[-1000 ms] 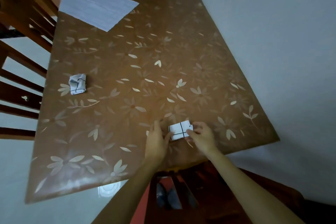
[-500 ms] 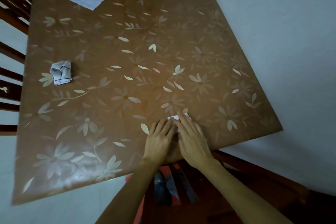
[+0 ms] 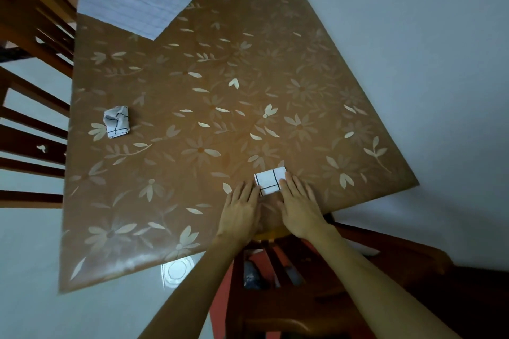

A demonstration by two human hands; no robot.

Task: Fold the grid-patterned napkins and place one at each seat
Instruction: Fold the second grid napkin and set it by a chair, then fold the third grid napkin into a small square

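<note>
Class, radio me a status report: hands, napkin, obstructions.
Left hand and right hand open, flat on table, flanking folded napkin. It lies neat at near seat. Second napkin, looser, by left edge; not in the way.

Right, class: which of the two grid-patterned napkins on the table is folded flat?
The near napkin, between the left hand and right hand: a crisp flat rectangle. The far-left napkin is rumpled.

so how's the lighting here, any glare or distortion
Head view: dim, bluish light; a round bright reflection glares on the pale floor beside the brown floral table; wide-angle skews the table's outline; the white black-gridded folded napkin between the left hand and right hand reads sharp.
</note>
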